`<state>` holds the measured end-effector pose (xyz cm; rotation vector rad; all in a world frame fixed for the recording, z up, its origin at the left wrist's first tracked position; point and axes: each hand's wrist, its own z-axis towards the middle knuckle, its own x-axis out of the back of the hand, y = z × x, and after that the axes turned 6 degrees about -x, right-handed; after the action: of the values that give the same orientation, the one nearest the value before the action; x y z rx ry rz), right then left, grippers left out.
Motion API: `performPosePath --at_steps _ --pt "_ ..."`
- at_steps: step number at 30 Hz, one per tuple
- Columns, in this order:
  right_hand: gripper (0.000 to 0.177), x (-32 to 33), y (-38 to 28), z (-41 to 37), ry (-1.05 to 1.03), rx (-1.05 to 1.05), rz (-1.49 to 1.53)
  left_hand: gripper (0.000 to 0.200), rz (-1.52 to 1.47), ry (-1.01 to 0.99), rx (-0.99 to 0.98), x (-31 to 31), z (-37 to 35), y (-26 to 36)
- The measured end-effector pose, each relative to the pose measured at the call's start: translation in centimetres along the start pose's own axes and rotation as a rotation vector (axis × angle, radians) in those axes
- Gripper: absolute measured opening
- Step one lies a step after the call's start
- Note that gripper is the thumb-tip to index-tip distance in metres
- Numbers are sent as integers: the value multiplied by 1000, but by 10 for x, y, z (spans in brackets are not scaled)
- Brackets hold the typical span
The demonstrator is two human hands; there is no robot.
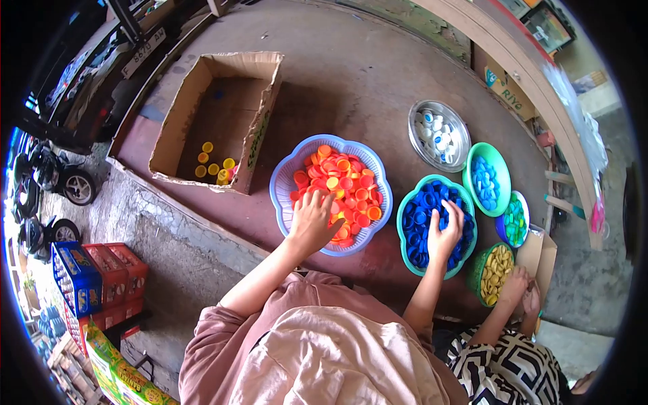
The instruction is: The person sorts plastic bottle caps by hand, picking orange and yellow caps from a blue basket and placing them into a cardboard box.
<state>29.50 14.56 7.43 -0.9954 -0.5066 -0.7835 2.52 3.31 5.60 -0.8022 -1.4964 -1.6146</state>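
Observation:
My left hand [312,221] lies over the orange bottle caps [347,182] in a lavender plastic basket [280,182]. Its fingers are spread, with the tips among the caps and a yellow cap [332,183] just beyond them. To the right, my right hand [445,233] reaches into a teal basket [410,260] of dark blue bottle caps [420,216]. Thumb and fingers there are curved but apart, and I see no cap gripped between them. Some caps are hidden beneath both hands.
An open cardboard box [177,128] at the left holds several yellow caps [213,169]. A metal bowl [461,128] of white caps, a green bowl [503,162] of light blue caps and a green basket [480,270] of yellow caps stand right. A co-worker's hands [521,290] are beside the last.

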Motion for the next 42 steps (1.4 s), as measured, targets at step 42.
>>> performPosePath --at_steps 42 --pt "14 -15 -28 -61 47 70 -22 69 10 22 -342 -26 13 -30"
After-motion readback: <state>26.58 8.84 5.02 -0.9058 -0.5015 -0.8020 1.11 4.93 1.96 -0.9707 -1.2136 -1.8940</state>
